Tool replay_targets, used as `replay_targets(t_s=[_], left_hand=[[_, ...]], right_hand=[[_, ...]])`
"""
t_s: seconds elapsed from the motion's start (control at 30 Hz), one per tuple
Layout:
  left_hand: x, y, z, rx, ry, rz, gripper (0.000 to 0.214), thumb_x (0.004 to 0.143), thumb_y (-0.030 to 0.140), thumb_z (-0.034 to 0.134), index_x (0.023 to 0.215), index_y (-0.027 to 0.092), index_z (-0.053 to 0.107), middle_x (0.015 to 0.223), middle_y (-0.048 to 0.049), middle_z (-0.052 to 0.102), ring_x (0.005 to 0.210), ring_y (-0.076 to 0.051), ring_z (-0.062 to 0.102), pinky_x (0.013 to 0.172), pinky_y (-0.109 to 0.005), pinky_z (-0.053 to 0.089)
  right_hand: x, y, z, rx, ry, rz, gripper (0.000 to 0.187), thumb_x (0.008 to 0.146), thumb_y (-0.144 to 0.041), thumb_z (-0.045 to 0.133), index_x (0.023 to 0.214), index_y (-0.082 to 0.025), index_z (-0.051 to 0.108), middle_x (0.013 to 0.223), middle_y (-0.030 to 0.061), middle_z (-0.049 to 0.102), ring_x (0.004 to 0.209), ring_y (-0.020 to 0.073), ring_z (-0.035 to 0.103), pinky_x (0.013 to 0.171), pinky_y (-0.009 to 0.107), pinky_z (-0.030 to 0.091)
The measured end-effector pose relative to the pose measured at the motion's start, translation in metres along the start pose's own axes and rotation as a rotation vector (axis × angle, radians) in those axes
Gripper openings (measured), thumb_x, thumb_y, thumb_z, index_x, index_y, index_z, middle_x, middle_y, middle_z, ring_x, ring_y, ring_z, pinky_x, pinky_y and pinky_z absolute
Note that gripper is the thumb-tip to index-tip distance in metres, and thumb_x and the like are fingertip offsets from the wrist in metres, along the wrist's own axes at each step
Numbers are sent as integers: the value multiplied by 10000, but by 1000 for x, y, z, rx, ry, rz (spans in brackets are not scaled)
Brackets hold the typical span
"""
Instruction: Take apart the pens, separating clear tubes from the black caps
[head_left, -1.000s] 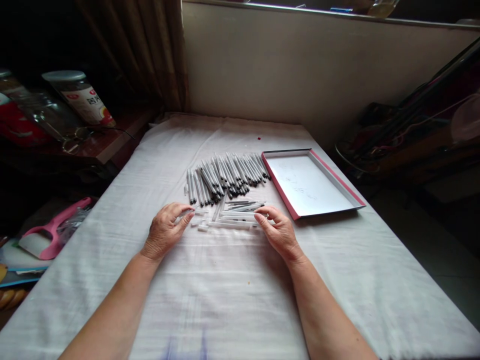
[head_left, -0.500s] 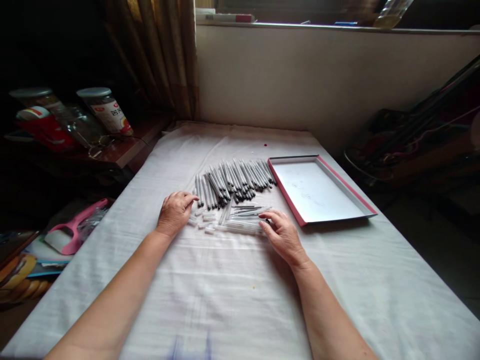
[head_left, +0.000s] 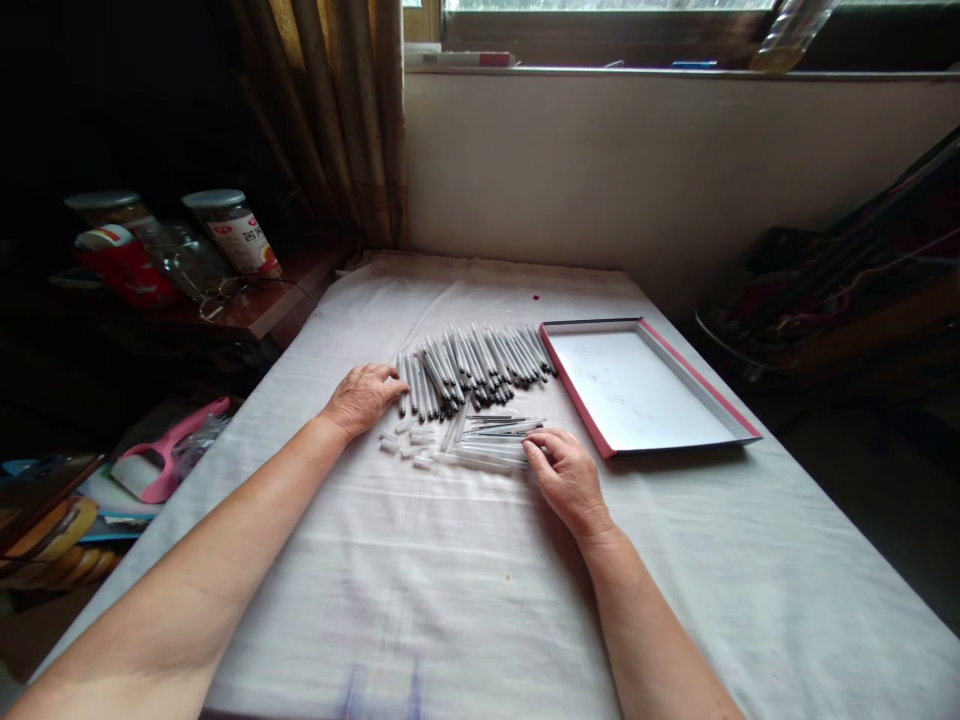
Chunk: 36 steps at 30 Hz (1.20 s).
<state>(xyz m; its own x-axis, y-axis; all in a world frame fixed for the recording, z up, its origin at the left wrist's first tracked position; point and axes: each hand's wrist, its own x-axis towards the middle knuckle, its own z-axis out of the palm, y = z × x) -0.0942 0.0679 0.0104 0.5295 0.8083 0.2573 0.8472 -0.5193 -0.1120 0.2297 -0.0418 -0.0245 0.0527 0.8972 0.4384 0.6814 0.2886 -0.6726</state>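
Observation:
A row of many grey pens with dark tips [head_left: 472, 365] lies across the white cloth. My left hand [head_left: 364, 397] rests palm down at the row's left end, its fingertips curled onto the outermost pens. In front of the row lie several clear pen barrels and thin refills [head_left: 487, 440] and a few small clear caps [head_left: 409, 447]. My right hand [head_left: 568, 478] lies at the right end of these barrels, fingers bent and touching them. Whether either hand grips anything is hidden by the fingers.
A shallow box lid with pink sides [head_left: 645, 385] sits right of the pens. The table with white cloth [head_left: 465, 580] meets a wall and curtain behind. Jars [head_left: 232, 232] stand on a side shelf at left; a pink tool [head_left: 161, 460] lies below it.
My left hand moved forward from the small caps up to the left end of the pen row. My right hand stayed at the barrels. The view tilted upward.

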Motion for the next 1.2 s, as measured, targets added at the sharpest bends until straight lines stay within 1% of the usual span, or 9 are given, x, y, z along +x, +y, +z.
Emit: replay_targets(t_s=[0.13,0.27,0.4,0.5,0.57,0.7,0.8,0.97,1.2], left_hand=[[3,-1,-5,-4,-6,115,149,871,239,594,951,270,716,1130,-82,689,1015,-245,631,849,-373,485],[-3,3,-10,-20,37,264,219,871,94,526,945,220,689,1059,-94,706,1027,-226,631,902,-361,474],[-20,14,-16,15,138,269,252,892,58,474,952,208,668,983,-78,715,980,-209,640,942,-360,458],[-37,35,-21,-11,227,217,190,935,144,484,966,217,657,897,-56,710,835,-189,642,867,-343,480],[-48,57,-24,-61,300,180,162,950,213,498,1013,220,647,936,-67,707,844,-189,642,806,-326,490],[-59,101,-24,-103,368,164,154,966,241,493,1045,214,623,926,-56,709,823,-173,645,738,-290,477],[-58,119,-21,-127,380,158,147,971,255,489,1017,218,624,901,-42,711,791,-169,644,714,-290,463],[-55,122,-19,-170,357,154,159,975,275,485,1006,221,631,895,-39,712,785,-166,645,717,-287,458],[-59,112,-16,-224,382,60,200,963,357,518,952,198,638,857,-55,718,782,-191,663,726,-296,474]], right_hand=[[0,0,-1,3,13,-1,197,873,-327,551,821,-234,716,922,82,734,911,251,660,844,395,511],[0,-1,-1,-2,21,2,194,871,-326,558,817,-224,713,922,92,733,911,261,663,834,402,512],[-1,-7,0,11,55,-41,184,885,-312,553,831,-224,705,908,87,736,903,256,661,837,402,510],[-3,-19,1,23,85,-95,167,898,-293,550,862,-233,703,900,78,738,893,247,657,836,396,508],[-5,-29,2,41,77,-136,160,905,-283,550,877,-239,701,892,73,735,878,239,654,832,390,507],[-9,-45,6,98,-21,-221,164,917,-285,549,899,-234,705,882,74,732,852,228,648,813,377,508],[-10,-49,8,131,-92,-218,185,924,-305,548,892,-240,718,862,69,733,834,223,649,800,372,510],[-11,-46,9,202,-116,-164,167,905,-303,581,853,-248,730,822,59,738,796,214,658,777,361,520],[-10,-40,9,377,-54,25,115,854,-274,635,876,-243,744,865,57,756,814,207,671,764,349,541]])
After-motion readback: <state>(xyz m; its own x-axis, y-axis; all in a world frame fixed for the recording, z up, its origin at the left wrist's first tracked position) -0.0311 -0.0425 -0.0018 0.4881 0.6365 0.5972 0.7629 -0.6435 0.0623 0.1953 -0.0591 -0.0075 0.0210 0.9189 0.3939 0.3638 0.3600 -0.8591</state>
